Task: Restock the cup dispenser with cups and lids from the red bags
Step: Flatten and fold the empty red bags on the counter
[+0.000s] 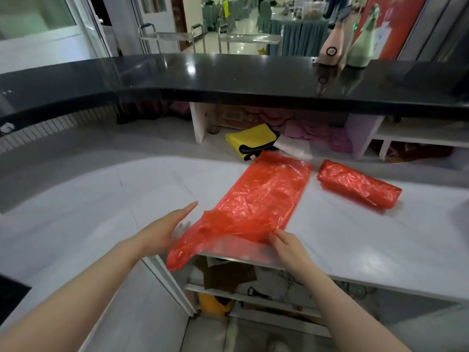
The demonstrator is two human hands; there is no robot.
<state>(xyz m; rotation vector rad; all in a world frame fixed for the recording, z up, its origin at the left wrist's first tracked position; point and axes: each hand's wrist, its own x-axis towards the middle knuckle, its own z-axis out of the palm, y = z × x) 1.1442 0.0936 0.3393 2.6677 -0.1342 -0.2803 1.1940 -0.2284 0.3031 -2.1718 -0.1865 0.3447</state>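
- The right hand [289, 246] is reaching in at the near edge of the table [355, 250], and its fingers [275, 237] are pinching the near right corner of the flattened red bag [264, 199].
- The left hand [165, 231] is hovering just beside the bag's near left end, palm facing the plastic, fingers straight and fairly wide, holding nothing; whether they are touching the film I cannot tell.
- The flattened red bag is lying mostly flat on the table, its long axis running from the near edge, between the two hands, away and slightly rightward. Its bunched near end is drooping over the table edge below the left hand. What it is holding, if anything, is not showing.
- Judging from this, the mouth of the bag is sitting right at the fingers, so the coming move is probably turning on both hands working that near end, the right hand being the one already gripping.
- Farther back and to the right, well apart from both hands, the rolled red bag [360, 184] is lying full and closed, long axis slanting across the table; the right hand is the nearer one.
- Beyond, a yellow cloth [250, 138] is sitting under the dark raised counter [228, 77]. No cup dispenser is showing.
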